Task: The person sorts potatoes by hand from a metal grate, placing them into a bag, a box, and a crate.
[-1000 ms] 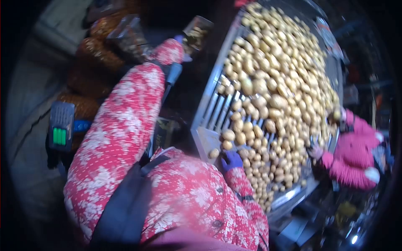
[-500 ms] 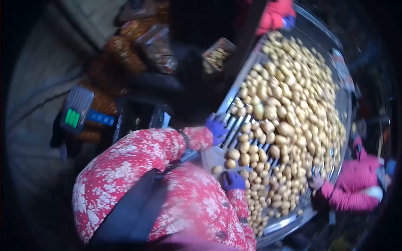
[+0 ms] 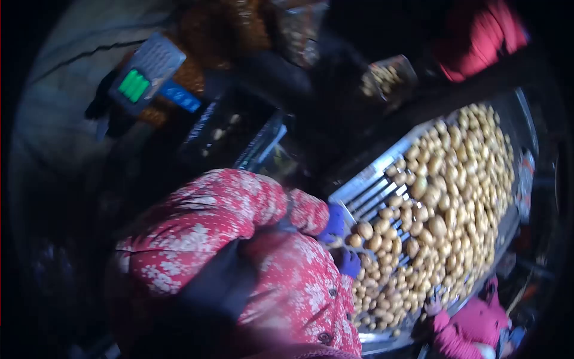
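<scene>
Both hands wear purple gloves and are close together at the near edge of a slatted table [image 3: 366,200] heaped with potatoes [image 3: 454,203]. My left hand [image 3: 335,224], the upper one in view, is closed at a pale, translucent plastic bag [image 3: 338,242]. Just below it, my right hand [image 3: 350,263] has its fingers curled on the same bag. The bag is bunched and mostly hidden between the gloves, so what it contains cannot be made out. A few potatoes [image 3: 355,240] lie right beside the fingers.
A scale display [image 3: 148,72] with green digits stands at upper left, near a dark crate [image 3: 218,131]. A container of potatoes [image 3: 388,78] is beyond the table. One person in pink [image 3: 478,326] reaches in at lower right; another pink sleeve [image 3: 484,42] shows at top right.
My left hand was spread at the slats and has come down beside my right hand, closing at the bag. The bag was spread wider before. The view has swung, shifting everything.
</scene>
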